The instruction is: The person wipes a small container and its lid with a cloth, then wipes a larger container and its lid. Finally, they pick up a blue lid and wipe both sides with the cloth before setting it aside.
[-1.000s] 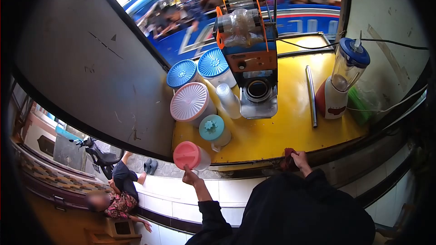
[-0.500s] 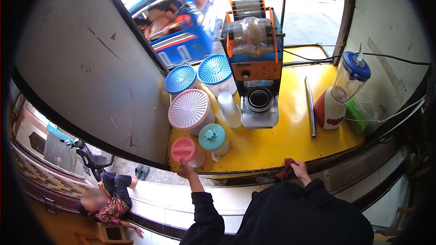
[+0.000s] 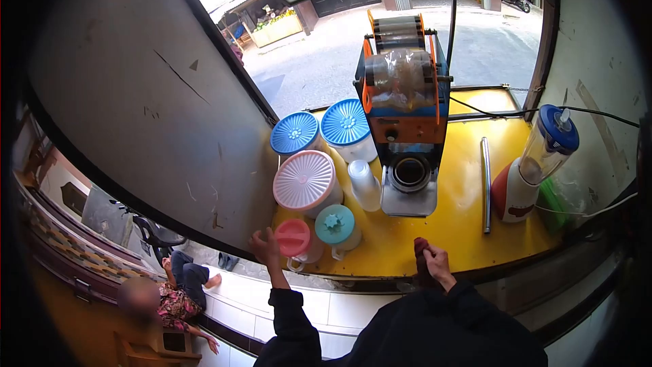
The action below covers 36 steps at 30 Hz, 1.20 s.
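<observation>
My left hand [image 3: 265, 250] is beside the small jar with the pink lid [image 3: 293, 238], at its left side. Its fingers are raised and slightly apart, with nothing seen in them. A dark red cloth [image 3: 422, 258] is bunched in my right hand [image 3: 439, 265], over the front edge of the yellow counter [image 3: 455, 245]. To the right of the pink-lidded jar stands a jug with a turquoise lid [image 3: 334, 224]. Behind these is a larger tub with a pale pink ribbed lid [image 3: 305, 180].
Two blue-lidded tubs [image 3: 294, 132] stand at the back left. Stacked plastic cups [image 3: 364, 187] lean beside a cup sealing machine [image 3: 407, 129]. A metal tube [image 3: 485, 183] lies near the blender [image 3: 526, 177]. A person [image 3: 180, 299] sits at lower left; a cable [image 3: 591, 110] crosses the right wall.
My left hand has shifted from the pink lid to the jar's left side. My right hand has brought the cloth up over the counter edge. The blue vehicle outside has left the view.
</observation>
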Tool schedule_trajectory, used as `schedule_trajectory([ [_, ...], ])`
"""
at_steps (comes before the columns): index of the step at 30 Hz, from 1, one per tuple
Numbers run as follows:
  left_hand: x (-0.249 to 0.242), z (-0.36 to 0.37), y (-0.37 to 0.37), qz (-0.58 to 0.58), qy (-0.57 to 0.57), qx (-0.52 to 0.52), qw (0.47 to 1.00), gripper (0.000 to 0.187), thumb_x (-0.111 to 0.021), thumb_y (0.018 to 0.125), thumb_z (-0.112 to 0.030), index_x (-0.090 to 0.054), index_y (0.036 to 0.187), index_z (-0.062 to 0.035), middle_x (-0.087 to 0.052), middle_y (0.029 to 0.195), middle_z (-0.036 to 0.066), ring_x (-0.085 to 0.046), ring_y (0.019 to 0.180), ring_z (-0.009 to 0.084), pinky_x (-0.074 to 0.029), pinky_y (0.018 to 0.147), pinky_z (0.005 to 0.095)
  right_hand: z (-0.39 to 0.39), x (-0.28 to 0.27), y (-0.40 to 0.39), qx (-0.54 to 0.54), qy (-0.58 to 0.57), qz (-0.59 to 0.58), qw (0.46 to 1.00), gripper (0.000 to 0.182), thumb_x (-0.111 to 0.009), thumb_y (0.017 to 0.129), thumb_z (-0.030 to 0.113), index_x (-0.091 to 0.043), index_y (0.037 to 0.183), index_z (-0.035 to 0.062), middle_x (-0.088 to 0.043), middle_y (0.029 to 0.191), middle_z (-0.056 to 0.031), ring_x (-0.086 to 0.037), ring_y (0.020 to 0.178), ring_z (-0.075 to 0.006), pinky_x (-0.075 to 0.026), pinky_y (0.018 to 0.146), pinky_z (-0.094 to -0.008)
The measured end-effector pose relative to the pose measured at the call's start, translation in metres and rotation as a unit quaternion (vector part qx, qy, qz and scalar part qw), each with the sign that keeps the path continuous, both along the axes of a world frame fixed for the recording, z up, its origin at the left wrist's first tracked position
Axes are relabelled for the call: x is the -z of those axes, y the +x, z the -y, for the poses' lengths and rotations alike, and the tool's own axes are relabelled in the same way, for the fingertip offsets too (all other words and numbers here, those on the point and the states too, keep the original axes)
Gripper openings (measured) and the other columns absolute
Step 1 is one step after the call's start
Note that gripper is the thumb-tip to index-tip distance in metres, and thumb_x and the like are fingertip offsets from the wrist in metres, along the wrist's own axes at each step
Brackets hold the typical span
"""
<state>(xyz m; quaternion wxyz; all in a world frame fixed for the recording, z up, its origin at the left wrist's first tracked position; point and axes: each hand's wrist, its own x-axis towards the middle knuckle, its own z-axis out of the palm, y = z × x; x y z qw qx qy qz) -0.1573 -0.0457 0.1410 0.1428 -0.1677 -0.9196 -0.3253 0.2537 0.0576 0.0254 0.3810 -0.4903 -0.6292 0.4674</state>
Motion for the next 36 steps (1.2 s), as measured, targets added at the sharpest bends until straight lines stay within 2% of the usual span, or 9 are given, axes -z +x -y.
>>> schedule_trajectory([
  [2,-0.025,-0.031,-0.010,-0.008,0.001,0.040,0.999,0.045,-0.057,0.071,-0.038,-0.056,0.097,-0.0022,-0.054,0.092,0.018,-0.052,0.091,0.0319,-0.041,0.078,0.0401,-0.001,0.001,-0.009,-0.047,0.031,0.035,0.998,0.016,-0.053,0.076,0.008,-0.056,0.088,-0.0016,-0.058,0.076,-0.0106,-0.056,0.073,-0.0235,-0.043,0.065,-0.0302],
  [4,-0.045,-0.066,-0.022,0.006,-0.007,0.102,0.995,0.042,-0.059,0.070,-0.033,-0.056,0.098,-0.0029,-0.056,0.094,0.017,-0.053,0.090,0.0312,-0.042,0.079,0.0382,-0.002,0.014,-0.014,-0.217,0.245,0.184,0.927,0.031,-0.055,0.075,0.016,-0.052,0.103,0.0025,-0.052,0.099,-0.0155,-0.049,0.095,-0.0318,-0.040,0.082,-0.0356],
  [9,-0.027,-0.165,-0.107,0.179,0.059,0.275,0.943,0.039,-0.061,0.072,-0.027,-0.056,0.099,-0.0001,-0.059,0.096,0.017,-0.058,0.085,0.0296,-0.045,0.075,0.0345,0.003,0.008,-0.023,-0.206,0.243,0.276,0.907,0.047,-0.052,0.076,0.029,-0.043,0.115,0.0044,-0.043,0.114,-0.0174,-0.037,0.111,-0.0307,-0.025,0.097,-0.0389],
  [13,-0.038,-0.218,-0.114,0.190,-0.077,0.246,0.947,0.038,-0.061,0.073,-0.026,-0.057,0.095,0.0039,-0.060,0.092,0.020,-0.058,0.089,0.0303,-0.044,0.076,0.0342,0.002,0.015,-0.026,-0.197,0.240,0.295,0.904,0.047,-0.054,0.073,0.030,-0.045,0.113,0.0054,-0.044,0.113,-0.0156,-0.039,0.110,-0.0291,-0.027,0.096,-0.0380],
  [15,-0.017,-0.239,-0.122,0.066,-0.091,0.177,0.978,0.038,-0.061,0.072,-0.026,-0.058,0.088,0.0089,-0.060,0.087,0.024,-0.058,0.089,0.0319,-0.045,0.074,0.0359,-0.001,0.018,-0.023,-0.191,0.249,0.308,0.898,0.047,-0.054,0.072,0.030,-0.046,0.112,0.0057,-0.044,0.112,-0.0149,-0.040,0.109,-0.0285,-0.027,0.095,-0.0376],
  [16,-0.009,-0.246,-0.140,0.195,-0.066,0.220,0.954,0.040,-0.062,0.071,-0.027,-0.058,0.085,0.0102,-0.060,0.086,0.025,-0.058,0.088,0.0332,-0.045,0.073,0.0373,-0.002,0.017,-0.023,-0.198,0.248,0.309,0.897,0.047,-0.054,0.071,0.029,-0.046,0.111,0.0060,-0.045,0.112,-0.0144,-0.040,0.109,-0.0279,-0.028,0.095,-0.0375],
  [21,0.049,-0.277,-0.179,0.127,0.045,0.172,0.976,0.034,-0.057,0.072,-0.020,-0.058,0.088,0.0102,-0.059,0.089,0.026,-0.059,0.087,0.0342,-0.046,0.072,0.0383,-0.004,0.014,-0.023,-0.200,0.247,0.292,0.902,0.044,-0.053,0.071,0.028,-0.048,0.109,0.0066,-0.046,0.106,-0.0122,-0.043,0.104,-0.0262,-0.031,0.092,-0.0357],
  [26,-0.005,-0.280,-0.150,0.055,-0.148,0.070,0.985,0.034,-0.049,0.072,-0.020,-0.058,0.090,0.0080,-0.059,0.089,0.025,-0.057,0.086,0.0376,-0.045,0.074,0.0418,-0.004,0.012,-0.023,-0.189,0.259,0.298,0.899,0.040,-0.053,0.070,0.023,-0.050,0.107,0.0065,-0.049,0.103,-0.0115,-0.045,0.102,-0.0249,-0.032,0.091,-0.0342],
  [36,-0.075,-0.283,-0.124,0.002,0.153,0.134,0.979,0.030,-0.052,0.070,-0.015,-0.046,0.093,0.0043,-0.056,0.088,0.022,-0.056,0.083,0.0365,-0.042,0.077,0.0410,-0.003,0.014,-0.024,-0.184,0.262,0.277,0.906,0.042,-0.053,0.068,0.018,-0.049,0.108,0.0053,-0.049,0.105,-0.0133,-0.045,0.103,-0.0273,-0.031,0.092,-0.0373],
])
